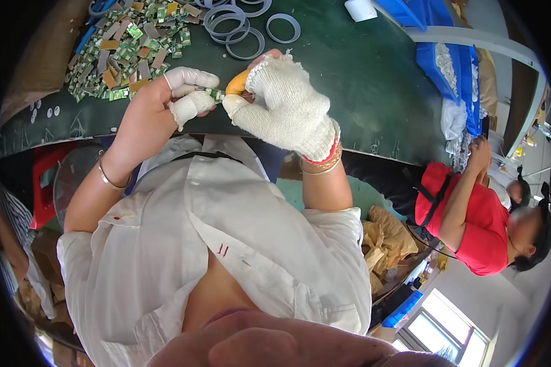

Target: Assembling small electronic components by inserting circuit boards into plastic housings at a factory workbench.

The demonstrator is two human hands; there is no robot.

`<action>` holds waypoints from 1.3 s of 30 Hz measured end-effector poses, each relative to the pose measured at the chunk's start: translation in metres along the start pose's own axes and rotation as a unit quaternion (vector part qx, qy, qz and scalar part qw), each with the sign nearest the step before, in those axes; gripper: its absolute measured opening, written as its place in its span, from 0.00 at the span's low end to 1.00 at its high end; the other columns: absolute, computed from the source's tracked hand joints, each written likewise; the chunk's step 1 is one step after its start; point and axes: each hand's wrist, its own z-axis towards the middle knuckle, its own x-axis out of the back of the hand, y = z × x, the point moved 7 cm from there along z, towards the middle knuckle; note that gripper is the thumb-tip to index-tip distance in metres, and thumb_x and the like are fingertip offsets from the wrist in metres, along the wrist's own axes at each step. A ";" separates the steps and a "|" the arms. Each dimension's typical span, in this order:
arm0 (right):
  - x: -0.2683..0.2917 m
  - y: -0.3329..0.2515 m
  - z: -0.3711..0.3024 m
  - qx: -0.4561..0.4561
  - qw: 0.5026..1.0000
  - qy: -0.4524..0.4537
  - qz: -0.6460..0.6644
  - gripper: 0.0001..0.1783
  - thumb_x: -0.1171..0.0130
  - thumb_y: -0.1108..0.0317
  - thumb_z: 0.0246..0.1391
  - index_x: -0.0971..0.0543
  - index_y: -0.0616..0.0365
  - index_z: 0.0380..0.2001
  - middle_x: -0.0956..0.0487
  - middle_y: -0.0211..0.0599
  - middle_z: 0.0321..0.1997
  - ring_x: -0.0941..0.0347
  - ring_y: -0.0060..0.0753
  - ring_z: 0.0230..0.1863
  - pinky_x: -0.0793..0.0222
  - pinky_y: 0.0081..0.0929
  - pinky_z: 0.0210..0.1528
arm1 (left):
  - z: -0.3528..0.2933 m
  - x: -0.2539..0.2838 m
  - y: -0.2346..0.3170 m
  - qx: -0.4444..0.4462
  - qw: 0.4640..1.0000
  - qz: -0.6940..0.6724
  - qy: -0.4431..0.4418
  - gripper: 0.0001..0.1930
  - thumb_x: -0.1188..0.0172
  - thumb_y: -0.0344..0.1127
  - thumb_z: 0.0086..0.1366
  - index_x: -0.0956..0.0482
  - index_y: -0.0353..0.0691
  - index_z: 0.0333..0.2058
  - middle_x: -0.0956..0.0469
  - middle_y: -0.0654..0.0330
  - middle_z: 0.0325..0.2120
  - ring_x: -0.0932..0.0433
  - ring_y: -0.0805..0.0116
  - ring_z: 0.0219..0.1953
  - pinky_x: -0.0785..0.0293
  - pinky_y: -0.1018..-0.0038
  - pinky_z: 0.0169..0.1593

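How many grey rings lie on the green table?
About 5 grey rings: one apart at the right, the others overlapping beside the pile of small circuit boards. Some at the top edge may be hidden.

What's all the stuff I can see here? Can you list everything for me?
small circuit board: one, green, pinched between the two hands
tool handle: one, yellow-orange, in the right hand; its tip is hidden
pile of circuit boards: many, green and tan, far left of the table
rings: several, grey, far middle of the table
table: one, dark green top
bins: blue, far right, holding pale parts
stool: one, red, under the table at left
co-worker: one person in a red top, at right
left hand: bare with white finger covers, holding the board
right hand: in a white knitted glove, holding the tool
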 end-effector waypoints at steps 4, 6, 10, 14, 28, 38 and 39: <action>-0.002 0.002 -0.001 -0.008 1.000 -0.008 0.012 0.14 0.31 0.60 0.41 0.22 0.59 0.20 0.26 0.42 0.22 0.28 0.48 0.28 0.34 0.38 0.30 | -0.003 -0.004 0.002 -0.003 1.000 -0.014 0.007 0.11 0.46 0.26 0.67 0.26 0.33 0.48 0.20 0.59 0.40 0.22 0.75 0.43 0.27 0.78 0.48; 0.000 0.001 -0.001 -0.003 1.000 0.013 0.021 0.14 0.31 0.60 0.41 0.23 0.59 0.19 0.27 0.41 0.21 0.28 0.48 0.28 0.34 0.38 0.30 | -0.004 -0.004 0.002 -0.003 1.000 -0.013 0.016 0.11 0.46 0.25 0.67 0.26 0.33 0.47 0.20 0.59 0.40 0.22 0.75 0.43 0.27 0.78 0.48; -0.001 0.001 -0.002 -0.027 0.999 -0.008 0.044 0.11 0.30 0.63 0.40 0.20 0.59 0.22 0.26 0.41 0.21 0.28 0.46 0.29 0.33 0.36 0.32 | -0.006 -0.008 -0.004 0.013 0.997 -0.070 -0.013 0.11 0.45 0.25 0.67 0.27 0.33 0.47 0.20 0.59 0.38 0.22 0.75 0.43 0.26 0.78 0.47; -0.005 0.003 -0.004 -0.007 0.999 0.014 0.044 0.11 0.30 0.65 0.39 0.18 0.58 0.27 0.24 0.40 0.22 0.28 0.43 0.29 0.32 0.34 0.34 | -0.006 -0.006 -0.011 0.011 0.997 -0.073 -0.022 0.09 0.45 0.24 0.67 0.28 0.34 0.46 0.20 0.59 0.38 0.22 0.74 0.43 0.25 0.77 0.47; -0.008 0.001 -0.003 -0.021 0.993 -0.043 0.107 0.10 0.31 0.67 0.41 0.20 0.58 0.27 0.22 0.38 0.30 0.26 0.40 0.36 0.29 0.33 0.37 | -0.012 -0.008 0.008 -0.004 0.999 0.025 -0.026 0.08 0.45 0.25 0.67 0.26 0.33 0.44 0.20 0.61 0.36 0.22 0.78 0.40 0.26 0.80 0.44; -0.015 0.010 -0.012 -0.078 0.975 -0.038 0.204 0.10 0.30 0.66 0.44 0.20 0.58 0.28 0.24 0.35 0.27 0.30 0.32 0.27 0.35 0.29 0.35 | -0.015 -0.007 -0.003 -0.013 0.999 -0.035 -0.017 0.09 0.46 0.25 0.67 0.27 0.35 0.45 0.21 0.62 0.35 0.23 0.78 0.39 0.27 0.81 0.43; -0.014 0.010 -0.012 -0.078 0.975 -0.038 0.204 0.10 0.30 0.66 0.44 0.20 0.58 0.28 0.24 0.35 0.27 0.30 0.32 0.27 0.35 0.29 0.35 | -0.015 -0.008 -0.002 -0.013 0.999 -0.036 -0.017 0.09 0.46 0.25 0.67 0.27 0.35 0.45 0.21 0.62 0.35 0.23 0.78 0.39 0.27 0.81 0.43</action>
